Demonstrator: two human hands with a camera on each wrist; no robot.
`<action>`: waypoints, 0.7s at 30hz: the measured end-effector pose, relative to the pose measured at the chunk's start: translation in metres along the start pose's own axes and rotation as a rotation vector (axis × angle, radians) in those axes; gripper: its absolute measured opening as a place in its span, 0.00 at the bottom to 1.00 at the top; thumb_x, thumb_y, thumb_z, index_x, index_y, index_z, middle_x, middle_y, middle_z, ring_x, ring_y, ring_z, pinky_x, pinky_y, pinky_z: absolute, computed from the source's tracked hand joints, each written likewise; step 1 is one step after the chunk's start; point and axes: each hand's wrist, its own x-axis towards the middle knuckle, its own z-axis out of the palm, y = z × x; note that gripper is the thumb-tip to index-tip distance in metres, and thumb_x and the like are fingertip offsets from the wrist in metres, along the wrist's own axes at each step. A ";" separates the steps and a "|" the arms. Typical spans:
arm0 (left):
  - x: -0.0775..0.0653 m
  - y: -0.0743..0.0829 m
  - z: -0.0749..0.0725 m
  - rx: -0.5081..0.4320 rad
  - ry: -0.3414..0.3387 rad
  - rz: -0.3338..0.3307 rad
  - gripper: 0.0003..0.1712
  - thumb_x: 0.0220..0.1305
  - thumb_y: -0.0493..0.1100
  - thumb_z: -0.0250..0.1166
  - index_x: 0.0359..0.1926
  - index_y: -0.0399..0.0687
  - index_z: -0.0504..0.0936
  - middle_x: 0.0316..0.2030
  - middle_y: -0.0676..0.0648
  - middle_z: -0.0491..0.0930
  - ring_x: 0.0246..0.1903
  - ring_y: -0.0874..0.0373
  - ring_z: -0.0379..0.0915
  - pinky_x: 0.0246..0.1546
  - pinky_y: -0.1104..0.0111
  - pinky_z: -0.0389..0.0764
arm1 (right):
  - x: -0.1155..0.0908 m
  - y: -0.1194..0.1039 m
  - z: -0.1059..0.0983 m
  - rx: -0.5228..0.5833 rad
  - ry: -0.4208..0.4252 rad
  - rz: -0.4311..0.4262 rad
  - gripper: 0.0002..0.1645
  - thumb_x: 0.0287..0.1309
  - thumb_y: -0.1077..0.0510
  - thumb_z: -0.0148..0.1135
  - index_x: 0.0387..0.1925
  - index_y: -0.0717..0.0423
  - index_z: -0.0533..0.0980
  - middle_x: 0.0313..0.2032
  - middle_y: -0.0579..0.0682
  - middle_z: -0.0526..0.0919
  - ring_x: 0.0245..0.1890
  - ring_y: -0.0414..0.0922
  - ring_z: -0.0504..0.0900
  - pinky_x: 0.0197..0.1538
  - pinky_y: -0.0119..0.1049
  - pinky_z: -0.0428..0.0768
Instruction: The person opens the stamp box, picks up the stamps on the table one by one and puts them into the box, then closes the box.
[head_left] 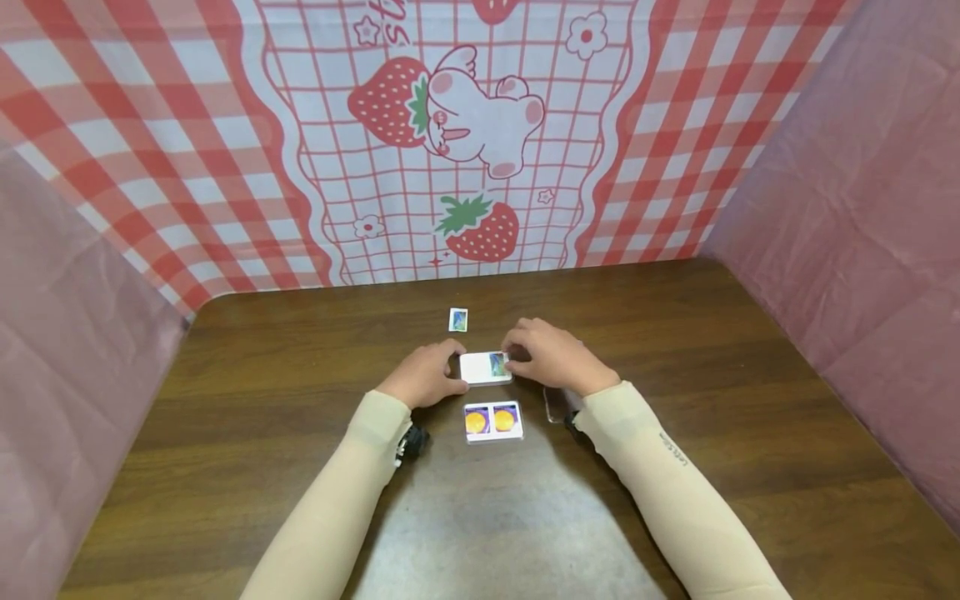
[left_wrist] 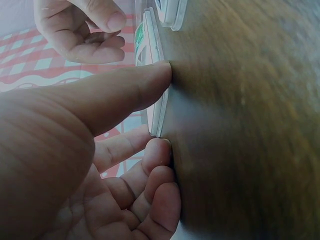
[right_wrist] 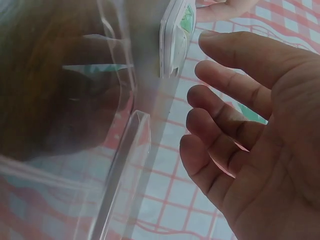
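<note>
A flat white rectangular case (head_left: 474,367) lies on the table with a small blue-green picture (head_left: 498,364) at its right end. My left hand (head_left: 425,372) holds the case by its left end; in the left wrist view the thumb is on one long edge of the case (left_wrist: 159,112) and fingers are at the other. Over the right end hovers my right hand (head_left: 553,354), its fingers (right_wrist: 202,120) loosely bent and holding nothing in the right wrist view. Just in front lies a clear-edged case with two orange round pictures (head_left: 492,422).
Another small blue-green picture (head_left: 458,320) lies farther back on the wooden table (head_left: 300,400). A clear plastic piece (head_left: 555,406) sits beneath the right wrist. A strawberry-print cloth (head_left: 487,125) hangs behind the table, with pink cloth (head_left: 855,208) at the sides.
</note>
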 end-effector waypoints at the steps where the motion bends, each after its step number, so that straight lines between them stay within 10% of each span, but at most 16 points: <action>1: 0.000 0.000 0.000 0.000 0.000 0.000 0.33 0.67 0.51 0.72 0.69 0.47 0.73 0.49 0.42 0.83 0.47 0.51 0.78 0.52 0.54 0.79 | 0.000 0.001 -0.001 0.002 0.005 0.000 0.15 0.65 0.51 0.71 0.51 0.51 0.84 0.46 0.47 0.81 0.47 0.45 0.78 0.50 0.46 0.81; 21: 0.002 -0.002 0.000 -0.010 0.000 0.010 0.34 0.67 0.51 0.72 0.69 0.46 0.73 0.47 0.43 0.83 0.45 0.51 0.78 0.51 0.55 0.79 | -0.005 0.012 -0.012 0.069 0.084 0.048 0.13 0.65 0.52 0.72 0.48 0.51 0.84 0.47 0.48 0.81 0.44 0.48 0.80 0.48 0.45 0.81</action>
